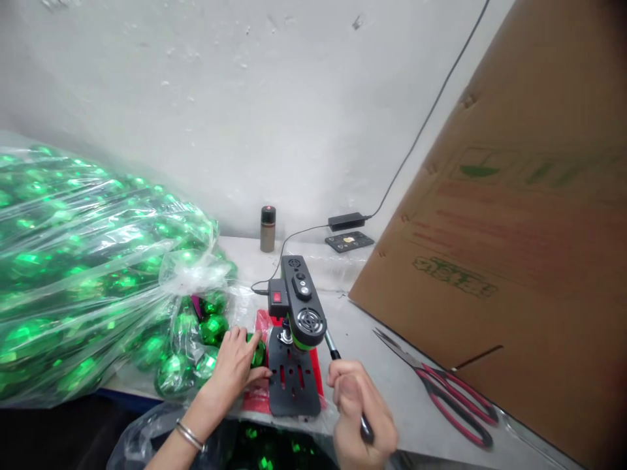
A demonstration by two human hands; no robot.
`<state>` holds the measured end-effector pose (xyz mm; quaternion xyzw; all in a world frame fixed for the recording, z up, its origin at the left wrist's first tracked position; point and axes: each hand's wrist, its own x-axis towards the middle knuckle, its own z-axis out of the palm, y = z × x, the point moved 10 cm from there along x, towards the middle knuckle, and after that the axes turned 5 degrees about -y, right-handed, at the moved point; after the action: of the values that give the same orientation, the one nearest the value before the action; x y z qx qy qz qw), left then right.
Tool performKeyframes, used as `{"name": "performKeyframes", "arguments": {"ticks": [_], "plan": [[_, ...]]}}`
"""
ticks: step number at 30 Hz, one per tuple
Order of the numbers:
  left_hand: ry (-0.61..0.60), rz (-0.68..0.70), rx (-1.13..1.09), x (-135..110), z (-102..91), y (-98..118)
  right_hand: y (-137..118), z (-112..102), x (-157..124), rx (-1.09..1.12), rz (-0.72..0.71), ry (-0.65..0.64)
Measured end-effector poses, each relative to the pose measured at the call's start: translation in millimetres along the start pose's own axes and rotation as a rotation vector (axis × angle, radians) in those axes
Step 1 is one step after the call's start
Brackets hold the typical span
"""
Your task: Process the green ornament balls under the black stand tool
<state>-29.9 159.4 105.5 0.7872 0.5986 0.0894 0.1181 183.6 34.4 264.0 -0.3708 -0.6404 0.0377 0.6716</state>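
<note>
A black press-like device (304,300) with a red switch and round vents stands on a slotted black base plate (294,401). My right hand (362,414) is wrapped round the black grip of its metal-rod lever (331,341). Left of the base, my left hand (238,362) has its thumb and fingers round a shiny green bauble (258,353), partly hidden by the fingers. Red plastic sheeting (255,403) lies beneath the base. Loose green baubles (214,329) sit just left of my left hand.
A big clear bag of green baubles (73,274) fills the left. Red-handled scissors (441,391) lie at right before a large cardboard box (490,228). A bottle (268,230), a power adapter (347,221) and a dark flat card (349,241) are at the wall. More baubles (274,447) show below the table edge.
</note>
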Motion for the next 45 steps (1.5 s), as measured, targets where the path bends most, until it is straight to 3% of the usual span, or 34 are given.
{"name": "performKeyframes", "arguments": {"ticks": [4,7,13,20,25,30,35,40,45], "plan": [[0.158,0.154,-0.285,-20.2,12.3,1.6,0.1,1.7,0.9,0.005,0.003,-0.031],[0.218,0.119,-0.417,-20.5,20.3,-4.6,0.5,0.5,1.7,-0.001,0.010,-0.027],[0.160,-0.071,-0.445,-11.2,31.4,-13.1,-3.9,0.6,12.0,-0.001,0.046,-0.017],[0.079,0.017,-0.628,-16.4,22.0,-10.6,-6.6,2.4,25.8,0.022,0.091,-0.032],[0.138,-0.223,-0.881,-15.0,10.6,-22.4,-9.6,2.0,25.4,0.008,0.053,-0.047],[-0.005,-0.406,-1.339,-25.0,44.5,-14.8,-10.5,0.9,27.2,0.006,0.058,-0.028],[0.085,-0.352,-1.131,-34.1,46.0,-8.8,-7.8,1.8,34.1,0.005,0.124,-0.010],[0.049,-0.193,-0.868,-29.5,41.9,17.0,-7.8,1.6,36.0,0.002,0.122,-0.013],[0.177,-0.033,-0.696,-25.5,40.1,34.1,-8.6,0.9,34.4,-0.007,0.105,-0.044]]}}
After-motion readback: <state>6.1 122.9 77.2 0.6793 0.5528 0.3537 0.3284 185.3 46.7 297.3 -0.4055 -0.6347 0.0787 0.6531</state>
